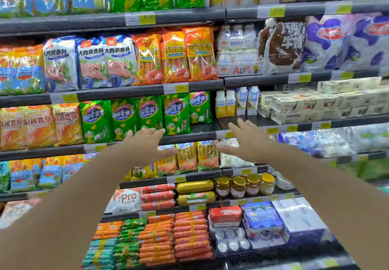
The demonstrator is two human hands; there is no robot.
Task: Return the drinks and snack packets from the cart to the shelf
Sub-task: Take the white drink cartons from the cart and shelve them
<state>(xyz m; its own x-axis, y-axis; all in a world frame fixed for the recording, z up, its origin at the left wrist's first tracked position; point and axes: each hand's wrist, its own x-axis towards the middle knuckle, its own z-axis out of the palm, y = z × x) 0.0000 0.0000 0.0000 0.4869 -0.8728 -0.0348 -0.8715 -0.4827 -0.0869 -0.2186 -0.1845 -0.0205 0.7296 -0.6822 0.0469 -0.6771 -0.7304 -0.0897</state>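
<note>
1. Two bare forearms reach from the lower corners of the frame toward a supermarket shelf (189, 129) stocked with sausage packets and drinks
2. The left hand (147, 141), just left of centre, has its fingers spread and straight – it holds nothing, and its fingertips lie in front of the shelf edge below the green packets (136, 116)
3. The right hand (242, 141), just right of centre, is likewise spread with straight fingers and empty, set in front of the shelf edge below a bare stretch of shelf board
4. The green packets stand upright in a row on the middle shelf, left of centre; the rightmost one (199, 106) stands further back than its neighbours
5. Right of them on the same level stand two yellow-and-white drink bottles (225, 104) and two blue-and-white cartons (247, 101), side by side, with pale boxed goods (305, 105) stacked toward the right edge
6. One shelf up, orange packets (174, 57) stand beside blue-and-white packets (90, 61), with multipacks of small white bottles (237, 53) to their right
7. Below the hands, yellowish sausage packets (187, 156) fill the gap between the two wrists – lower still sit four gold-lidded jars (245, 185) and rows of red sausages (189, 236)
8. Yellow price tags (147, 18) run along the shelf edges; no cart shows in the frame
</note>
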